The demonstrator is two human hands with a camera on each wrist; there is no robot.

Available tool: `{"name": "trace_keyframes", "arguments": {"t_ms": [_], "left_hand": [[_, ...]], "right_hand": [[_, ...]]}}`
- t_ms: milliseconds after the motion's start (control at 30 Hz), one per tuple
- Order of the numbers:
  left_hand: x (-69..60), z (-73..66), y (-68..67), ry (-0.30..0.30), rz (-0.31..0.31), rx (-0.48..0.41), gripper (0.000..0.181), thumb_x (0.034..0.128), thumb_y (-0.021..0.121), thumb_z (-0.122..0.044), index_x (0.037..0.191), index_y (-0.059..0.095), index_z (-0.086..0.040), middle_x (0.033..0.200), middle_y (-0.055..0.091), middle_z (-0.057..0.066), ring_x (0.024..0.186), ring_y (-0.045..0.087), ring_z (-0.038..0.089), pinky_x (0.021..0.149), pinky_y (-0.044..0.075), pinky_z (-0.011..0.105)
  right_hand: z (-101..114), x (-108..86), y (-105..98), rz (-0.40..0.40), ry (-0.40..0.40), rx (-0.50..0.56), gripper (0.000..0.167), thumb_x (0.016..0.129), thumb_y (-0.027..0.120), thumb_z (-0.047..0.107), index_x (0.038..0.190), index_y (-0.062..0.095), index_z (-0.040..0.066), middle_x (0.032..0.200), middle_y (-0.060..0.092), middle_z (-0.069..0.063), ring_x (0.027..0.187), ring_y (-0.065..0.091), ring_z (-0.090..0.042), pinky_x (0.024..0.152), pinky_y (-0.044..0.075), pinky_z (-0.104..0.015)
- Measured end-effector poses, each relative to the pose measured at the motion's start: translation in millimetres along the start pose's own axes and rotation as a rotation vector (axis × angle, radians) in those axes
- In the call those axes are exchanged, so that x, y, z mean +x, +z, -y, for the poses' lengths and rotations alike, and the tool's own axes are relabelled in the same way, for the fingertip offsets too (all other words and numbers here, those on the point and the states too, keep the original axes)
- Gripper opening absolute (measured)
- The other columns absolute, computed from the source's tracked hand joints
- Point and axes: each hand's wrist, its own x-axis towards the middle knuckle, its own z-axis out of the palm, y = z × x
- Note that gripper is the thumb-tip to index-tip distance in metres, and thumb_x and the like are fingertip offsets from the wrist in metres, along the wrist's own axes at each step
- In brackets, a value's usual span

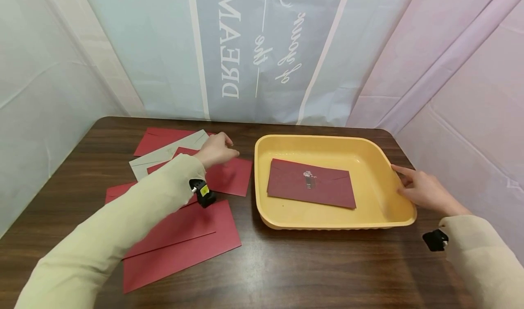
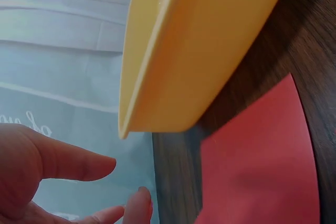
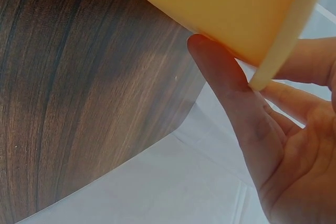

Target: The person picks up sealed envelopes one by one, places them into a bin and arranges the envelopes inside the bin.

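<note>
Over the pile at the left, my left hand (image 1: 217,150) hovers with thumb and fingers apart and nothing between them. Just under it lies a red envelope (image 1: 233,174), close to the tray's left side. The yellow plastic tray (image 1: 378,181) has its right rim between the thumb and fingers of my right hand (image 1: 425,190). In the right wrist view the thumb (image 3: 226,85) lies against the tray's outer wall and the fingers are on the rim's other side. Inside the tray lies a dark red envelope (image 1: 311,184) with a small white print, apparently atop another.
A pale grey envelope (image 1: 163,154) and another red envelope (image 1: 153,140) lie at the back left. Larger red envelopes (image 1: 184,254) overlap near the front left, partly hidden by my left sleeve. The dark wooden table (image 1: 307,268) meets a hanging printed cloth (image 1: 270,49) behind.
</note>
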Motion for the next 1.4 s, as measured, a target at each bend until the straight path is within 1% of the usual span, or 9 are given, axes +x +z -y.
{"name": "trace_keyframes", "arguments": {"t_ms": [200,533,667,800,900,1033,1167,1300,1400], "left_hand": [[-1.2,12.6,-4.2,0.002,0.02,0.005,0.048,0.0914,0.06,-0.02,0.129,0.046,0.006,0.121,0.056,0.023,0.084,0.068,0.028,0.082,0.052,0.036],[-6.6,36.7,-15.4,-0.03,0.021,0.04,0.053,0.09,0.063,-0.023,0.13,0.044,0.006,0.127,0.052,0.025,0.087,0.068,0.031,0.096,0.045,0.044],[-9.1,43.8,-19.3,-0.048,0.023,0.042,0.055,0.0894,0.064,-0.023,0.131,0.042,0.006,0.129,0.049,0.027,0.088,0.069,0.031,0.097,0.045,0.045],[-12.3,50.5,-22.8,-0.049,0.017,0.058,0.059,0.0879,0.066,-0.021,0.132,0.042,0.008,0.122,0.054,0.027,0.089,0.068,0.031,0.094,0.046,0.045],[-14.6,55.9,-23.9,-0.042,-0.002,0.088,0.061,0.0865,0.067,-0.022,0.132,0.042,0.009,0.121,0.052,0.028,0.104,0.059,0.035,0.094,0.044,0.047],[-17.4,62.6,-24.6,-0.051,-0.02,0.107,0.065,0.0855,0.069,-0.025,0.132,0.04,0.009,0.128,0.04,0.03,0.116,0.042,0.04,0.097,0.04,0.05],[-19.2,70.8,-25.3,-0.056,-0.029,0.105,0.071,0.0838,0.072,-0.028,0.134,0.038,0.009,0.129,0.038,0.03,0.115,0.041,0.039,0.096,0.041,0.05],[-20.7,76.7,-25.1,-0.057,-0.03,0.114,0.078,0.0816,0.075,-0.029,0.138,0.035,0.009,0.132,0.036,0.03,0.119,0.039,0.04,0.098,0.04,0.051],[-21.2,80.3,-25.0,-0.062,-0.034,0.12,0.079,0.0807,0.075,-0.029,0.137,0.036,0.009,0.134,0.036,0.029,0.121,0.038,0.04,0.099,0.039,0.051]], "right_hand": [[1,-0.9,0,0.005,0.009,0.009,0.065,0.08,0.065,0.007,0.137,0.038,-0.013,0.085,0.071,-0.016,0.066,0.062,-0.014,0.057,0.043,-0.028],[2,-0.4,-1,0.001,0.007,0.013,0.066,0.079,0.063,0.007,0.137,0.039,-0.013,0.084,0.071,-0.014,0.067,0.062,-0.013,0.056,0.043,-0.025],[2,0.0,-1,0.004,0.007,0.008,0.066,0.08,0.065,0.006,0.137,0.039,-0.013,0.085,0.071,-0.017,0.067,0.063,-0.014,0.056,0.043,-0.026],[2,-0.3,-1,0.008,0.003,0.01,0.065,0.08,0.065,0.006,0.137,0.038,-0.014,0.085,0.071,-0.017,0.067,0.063,-0.015,0.057,0.044,-0.027],[1,-0.9,-1,0.009,0.004,0.015,0.065,0.08,0.064,0.006,0.137,0.038,-0.014,0.085,0.071,-0.017,0.067,0.063,-0.015,0.057,0.044,-0.027],[2,-1.0,-1,0.007,0.004,0.015,0.065,0.08,0.065,0.005,0.137,0.038,-0.014,0.084,0.071,-0.017,0.067,0.063,-0.015,0.057,0.044,-0.027],[2,-0.8,-1,0.006,0.004,0.018,0.065,0.081,0.065,0.005,0.137,0.038,-0.014,0.084,0.071,-0.017,0.067,0.063,-0.015,0.056,0.044,-0.026],[3,-1.3,-1,0.004,0.001,0.019,0.065,0.08,0.064,0.006,0.137,0.039,-0.014,0.084,0.071,-0.016,0.067,0.063,-0.014,0.057,0.044,-0.026],[3,-1.4,-1,0.006,0.003,0.019,0.065,0.08,0.063,0.006,0.137,0.039,-0.014,0.085,0.071,-0.016,0.067,0.063,-0.014,0.057,0.044,-0.026]]}}
